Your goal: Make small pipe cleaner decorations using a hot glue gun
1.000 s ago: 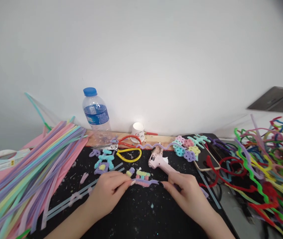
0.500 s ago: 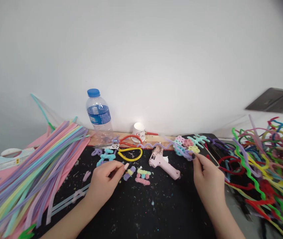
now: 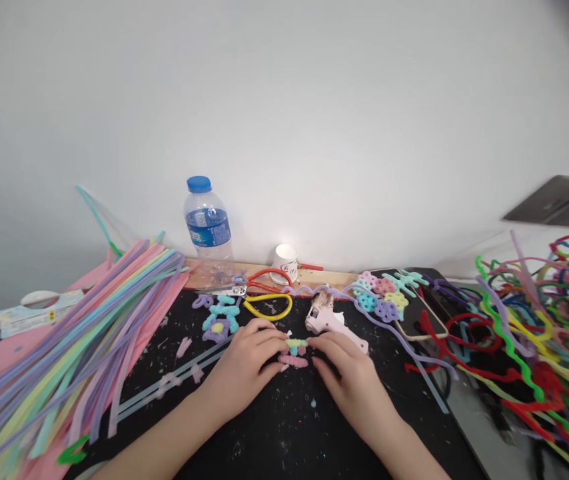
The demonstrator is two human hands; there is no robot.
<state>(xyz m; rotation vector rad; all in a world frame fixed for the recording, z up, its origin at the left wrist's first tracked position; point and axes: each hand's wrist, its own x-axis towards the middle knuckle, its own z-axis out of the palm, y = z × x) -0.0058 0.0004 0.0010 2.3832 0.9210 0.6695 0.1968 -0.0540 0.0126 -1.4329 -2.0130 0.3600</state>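
Observation:
Between my two hands on the black mat [image 3: 284,427] lies a small fuzzy piece [image 3: 293,361], with yellow-green on top, blue in the middle and pink below. My left hand [image 3: 259,353] is at its left side, fingers curled with a gap between thumb and forefinger. At its right side, my right hand [image 3: 339,360] has its fingertips by the yellow-green end, thumb apart below. The pale pink glue gun [image 3: 332,322] lies just behind my right hand. A purple and yellow fuzzy piece [image 3: 217,329] rests against blue ones [image 3: 227,310] at the left.
Scissors with red and yellow handles [image 3: 269,307], a white cup [image 3: 285,262] and a bottle [image 3: 208,230] stand or lie at the back. Pastel stems [image 3: 99,333] fill the left, tangled colourful stems [image 3: 544,333] the right. Small flowers [image 3: 382,293] lie by a phone [image 3: 417,317].
Both hands have come together around the small fuzzy piece. The wavy purple stem by my right hand now lies on the mat. The purple and yellow piece has moved left to the blue ones.

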